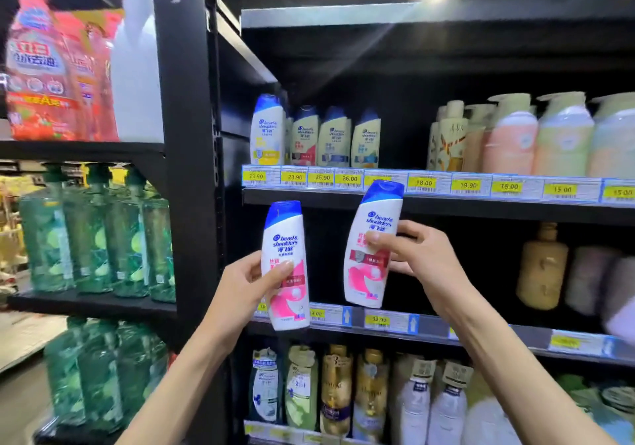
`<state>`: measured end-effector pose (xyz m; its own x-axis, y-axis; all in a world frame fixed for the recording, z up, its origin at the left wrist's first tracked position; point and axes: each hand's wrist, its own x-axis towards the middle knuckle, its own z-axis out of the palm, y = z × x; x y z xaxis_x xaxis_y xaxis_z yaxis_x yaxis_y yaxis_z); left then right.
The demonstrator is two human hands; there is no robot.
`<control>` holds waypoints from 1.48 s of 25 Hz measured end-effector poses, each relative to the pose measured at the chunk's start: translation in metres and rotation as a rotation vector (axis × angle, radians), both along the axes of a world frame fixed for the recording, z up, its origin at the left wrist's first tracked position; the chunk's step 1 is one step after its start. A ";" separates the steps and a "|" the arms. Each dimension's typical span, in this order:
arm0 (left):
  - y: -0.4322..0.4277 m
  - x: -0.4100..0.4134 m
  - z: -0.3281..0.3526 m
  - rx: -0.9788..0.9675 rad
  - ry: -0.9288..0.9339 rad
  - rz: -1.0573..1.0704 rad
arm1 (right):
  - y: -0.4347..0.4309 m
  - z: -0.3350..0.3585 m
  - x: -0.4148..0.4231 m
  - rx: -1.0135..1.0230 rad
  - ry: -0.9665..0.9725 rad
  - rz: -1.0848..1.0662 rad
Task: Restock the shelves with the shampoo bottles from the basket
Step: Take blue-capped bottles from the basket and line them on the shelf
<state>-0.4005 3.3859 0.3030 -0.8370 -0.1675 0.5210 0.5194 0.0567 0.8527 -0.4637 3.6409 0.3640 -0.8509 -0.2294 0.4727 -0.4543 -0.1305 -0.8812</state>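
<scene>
My left hand (245,283) grips a white shampoo bottle (285,235) with a blue cap and pink label, held upright in front of the middle shelf (481,336). My right hand (417,255) grips a second, matching shampoo bottle (372,231), tilted slightly right and held a little higher, its cap level with the price strip of the upper shelf (446,200). On that upper shelf several similar blue-capped bottles (266,132) stand in a row at the left. The middle shelf behind both held bottles is dark and looks bare at the left. The basket is out of view.
A black upright post (187,135) divides this bay from the left bay with green pump bottles (92,231) and red refill packs (51,66). Pastel pump bottles (549,135) fill the upper shelf's right. Tan and pale bottles (541,269) stand at the middle shelf's right; assorted bottles (336,393) stand below.
</scene>
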 end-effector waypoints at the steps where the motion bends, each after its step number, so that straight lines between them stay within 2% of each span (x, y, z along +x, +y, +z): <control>1: -0.002 -0.001 0.006 -0.008 0.004 -0.004 | -0.002 0.009 -0.003 -0.003 0.012 0.009; 8: -0.026 -0.006 0.032 -0.015 0.064 0.015 | -0.036 0.082 -0.021 -0.130 0.086 0.079; 17: -0.073 -0.009 0.037 0.007 0.073 -0.012 | -0.099 0.157 -0.065 -0.345 0.072 -0.080; 20: -0.084 -0.010 0.039 -0.020 0.051 -0.026 | -0.109 0.163 -0.086 -0.240 0.096 -0.161; 24: -0.092 -0.012 0.045 -0.061 0.062 -0.035 | -0.122 0.165 -0.109 0.011 0.143 -0.236; 31: -0.091 -0.020 0.047 -0.077 0.098 -0.065 | -0.145 0.162 -0.128 0.344 0.179 -0.287; 37: -0.085 -0.028 0.050 -0.027 0.130 -0.026 | -0.140 0.156 -0.135 0.410 0.199 -0.259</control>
